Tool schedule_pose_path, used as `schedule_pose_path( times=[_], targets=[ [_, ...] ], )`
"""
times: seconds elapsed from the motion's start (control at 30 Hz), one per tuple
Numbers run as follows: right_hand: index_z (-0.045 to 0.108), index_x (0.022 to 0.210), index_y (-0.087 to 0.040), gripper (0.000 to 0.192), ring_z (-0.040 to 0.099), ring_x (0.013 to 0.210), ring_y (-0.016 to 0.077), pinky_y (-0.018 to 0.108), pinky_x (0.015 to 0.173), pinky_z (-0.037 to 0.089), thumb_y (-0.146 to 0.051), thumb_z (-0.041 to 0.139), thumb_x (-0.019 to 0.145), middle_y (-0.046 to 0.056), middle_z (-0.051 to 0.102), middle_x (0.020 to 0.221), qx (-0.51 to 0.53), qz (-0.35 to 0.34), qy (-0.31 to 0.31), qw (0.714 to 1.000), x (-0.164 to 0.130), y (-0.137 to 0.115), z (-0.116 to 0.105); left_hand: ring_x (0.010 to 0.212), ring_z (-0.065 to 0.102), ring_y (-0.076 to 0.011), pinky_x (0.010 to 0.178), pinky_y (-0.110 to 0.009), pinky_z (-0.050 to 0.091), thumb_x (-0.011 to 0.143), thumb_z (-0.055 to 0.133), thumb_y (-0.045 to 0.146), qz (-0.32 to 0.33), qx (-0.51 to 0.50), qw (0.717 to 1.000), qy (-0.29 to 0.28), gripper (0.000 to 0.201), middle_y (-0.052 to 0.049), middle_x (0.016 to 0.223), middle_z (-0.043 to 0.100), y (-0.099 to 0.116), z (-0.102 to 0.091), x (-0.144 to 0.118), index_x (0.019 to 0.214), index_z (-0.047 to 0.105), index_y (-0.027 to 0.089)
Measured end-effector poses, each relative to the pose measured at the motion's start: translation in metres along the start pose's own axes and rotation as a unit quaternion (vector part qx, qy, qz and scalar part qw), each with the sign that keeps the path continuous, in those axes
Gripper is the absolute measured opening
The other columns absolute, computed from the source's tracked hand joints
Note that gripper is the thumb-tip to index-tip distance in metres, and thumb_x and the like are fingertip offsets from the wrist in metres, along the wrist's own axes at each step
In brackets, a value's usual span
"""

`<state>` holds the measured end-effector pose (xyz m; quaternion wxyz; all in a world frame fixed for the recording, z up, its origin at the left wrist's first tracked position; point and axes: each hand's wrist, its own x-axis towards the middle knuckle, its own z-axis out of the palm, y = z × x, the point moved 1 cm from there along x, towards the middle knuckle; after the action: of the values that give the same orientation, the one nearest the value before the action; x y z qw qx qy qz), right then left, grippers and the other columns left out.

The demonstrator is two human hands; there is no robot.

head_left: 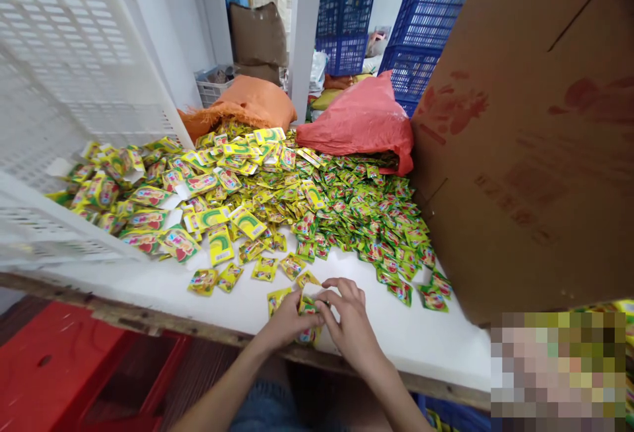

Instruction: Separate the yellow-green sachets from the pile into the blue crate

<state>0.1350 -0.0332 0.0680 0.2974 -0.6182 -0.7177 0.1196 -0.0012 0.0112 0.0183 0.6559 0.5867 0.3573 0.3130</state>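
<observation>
Close to the table's front edge, my left hand (286,324) and my right hand (349,316) grip a small printed box (310,335) between them, with the fingers bent around its upper end. A white flap shows at its top, and my fingers hide part of it. Just beyond and beside my left hand lie a yellow sachet (277,300) and another yellow sachet (308,279). A heap of green sachets (364,220) spreads behind my right hand. Several flat yellow cartons (247,222) lie among sachets further left.
Filled boxes (148,217) are piled by a white plastic crate (74,227) on its side. An orange sack (260,102) and a red sack (356,118) lie behind the heap. A large cardboard box (525,154) borders the right. A red stool (54,359) stands below left.
</observation>
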Motion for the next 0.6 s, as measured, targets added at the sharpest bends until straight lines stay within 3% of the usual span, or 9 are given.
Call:
schedule_pose_path(
  times=[0.1,0.17,0.27,0.4,0.5,0.6],
  targets=[
    [0.064,0.071,-0.024,0.021,0.045,0.102,0.0257,0.04,0.081,0.036,-0.025,0.048,0.085,0.007,0.058,0.101,0.015,0.002,-0.037,0.999,-0.002,0.001,0.004,0.097,0.055,-0.0225,0.087,-0.032,0.041,0.065,0.068,0.024,0.023,-0.019,0.999,0.02,0.04,-0.005,0.1,0.064,0.003,0.001,-0.003,0.102,0.055,0.015],
    [0.064,0.079,-0.025,0.016,0.048,0.101,0.0249,0.04,0.082,0.038,-0.028,0.049,0.085,0.007,0.059,0.1,0.063,0.02,-0.037,0.997,-0.007,0.004,0.01,0.092,0.057,-0.0204,0.083,-0.031,0.043,0.068,0.066,0.027,0.017,-0.057,0.998,0.03,0.042,-0.005,0.098,0.063,0.002,0.001,-0.004,0.104,0.048,0.017],
    [0.055,0.101,-0.024,0.019,0.053,0.094,0.0213,0.035,0.081,0.043,-0.03,0.05,0.083,0.006,0.059,0.098,0.18,0.085,0.027,0.98,-0.02,0.013,0.023,0.079,0.061,-0.0165,0.074,-0.029,0.046,0.07,0.066,0.028,-0.006,-0.123,0.992,0.025,0.048,-0.003,0.09,0.064,0.001,0.003,-0.006,0.106,0.034,0.022],
    [0.049,0.102,-0.021,0.022,0.057,0.091,0.0184,0.03,0.079,0.046,-0.032,0.051,0.082,0.005,0.059,0.098,0.29,0.151,0.101,0.94,-0.034,0.022,0.044,0.075,0.06,-0.0139,0.072,-0.028,0.046,0.072,0.064,0.022,0.014,-0.119,0.991,0.06,0.051,-0.001,0.09,0.062,-0.001,0.006,-0.01,0.105,0.025,0.024],
    [0.051,0.104,-0.021,0.024,0.058,0.088,0.0176,0.03,0.079,0.046,-0.031,0.051,0.083,0.005,0.06,0.096,0.314,0.155,0.101,0.931,-0.033,0.022,0.049,0.08,0.058,-0.0139,0.076,-0.027,0.045,0.075,0.06,0.02,0.049,-0.049,0.993,0.098,0.041,-0.001,0.096,0.059,-0.001,0.003,-0.014,0.106,0.033,0.024],
    [0.058,0.099,-0.02,0.02,0.057,0.09,0.0187,0.031,0.082,0.045,-0.029,0.05,0.083,0.005,0.063,0.095,0.303,0.118,0.067,0.943,-0.024,0.02,0.046,0.082,0.057,-0.0162,0.076,-0.026,0.044,0.078,0.056,0.025,0.056,0.034,0.996,0.067,0.022,-0.002,0.091,0.06,0.002,-0.005,-0.017,0.098,0.051,0.019]
  ],
)
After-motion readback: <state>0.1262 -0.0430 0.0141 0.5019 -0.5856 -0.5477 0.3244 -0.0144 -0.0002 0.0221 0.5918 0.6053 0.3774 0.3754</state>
